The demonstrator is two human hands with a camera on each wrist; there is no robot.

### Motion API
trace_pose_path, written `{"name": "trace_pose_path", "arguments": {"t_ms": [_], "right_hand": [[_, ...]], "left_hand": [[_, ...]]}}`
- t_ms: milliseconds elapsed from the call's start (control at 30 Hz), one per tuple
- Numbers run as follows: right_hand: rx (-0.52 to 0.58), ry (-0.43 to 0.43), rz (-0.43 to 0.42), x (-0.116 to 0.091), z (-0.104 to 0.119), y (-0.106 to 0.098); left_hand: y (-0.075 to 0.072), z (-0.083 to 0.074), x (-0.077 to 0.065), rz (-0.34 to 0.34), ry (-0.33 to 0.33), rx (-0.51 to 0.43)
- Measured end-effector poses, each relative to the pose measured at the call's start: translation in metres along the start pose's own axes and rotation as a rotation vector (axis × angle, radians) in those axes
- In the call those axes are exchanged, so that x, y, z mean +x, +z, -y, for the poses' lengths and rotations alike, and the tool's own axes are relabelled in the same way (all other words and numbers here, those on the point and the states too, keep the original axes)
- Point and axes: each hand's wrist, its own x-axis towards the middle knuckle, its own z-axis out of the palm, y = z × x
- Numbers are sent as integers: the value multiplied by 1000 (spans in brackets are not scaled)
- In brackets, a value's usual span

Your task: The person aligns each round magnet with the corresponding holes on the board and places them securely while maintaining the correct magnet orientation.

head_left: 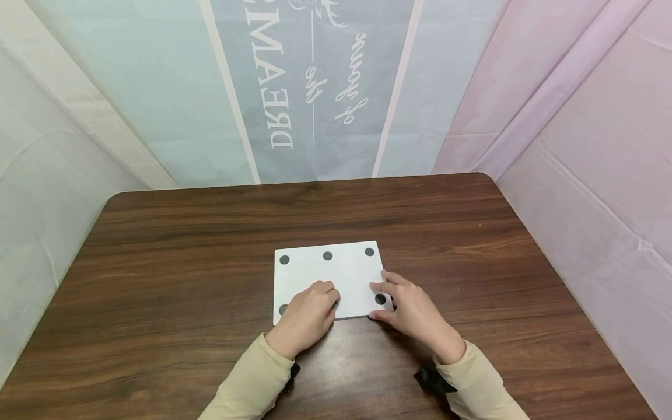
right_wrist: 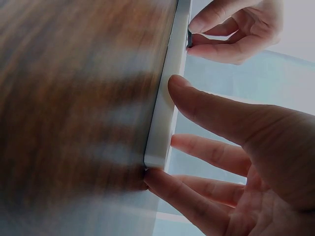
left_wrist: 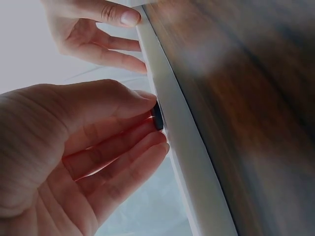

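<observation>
A white rectangular board point(head_left: 353, 274) lies flat on the table, with several round black discs on its face. My left hand point(head_left: 310, 315) is over the board's front middle. Between thumb and fingers it pinches a black disc point(left_wrist: 157, 117), standing low against the board's surface. My right hand point(head_left: 417, 309) holds the board's near right corner. Its thumb point(right_wrist: 179, 88) presses the front edge, one finger reaches onto the top face, and others lie along the right edge. Another disc point(head_left: 380, 299) sits just beside that hand. The near left disc point(head_left: 283, 309) is partly covered by my left hand.
Brown wood-grain table point(head_left: 184, 280) surrounds the board on all sides. Behind it hangs a pale blue cloth point(head_left: 325, 157) with white lettering. Light fabric walls point(head_left: 593, 192) stand at both sides of the table.
</observation>
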Motion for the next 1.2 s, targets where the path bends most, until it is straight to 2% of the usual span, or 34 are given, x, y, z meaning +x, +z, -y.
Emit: {"name": "trace_pose_path", "arguments": {"t_ms": [233, 933, 1200], "right_hand": [[-3, 0, 4, 0, 0, 0], [-4, 6, 4, 0, 1, 0], [-4, -1, -2, -1, 1, -1]], "left_hand": [[-1, -2, 2, 32, -5, -11], [-2, -3, 4, 69, -21, -1], [-1, -2, 2, 60, -22, 1]]}}
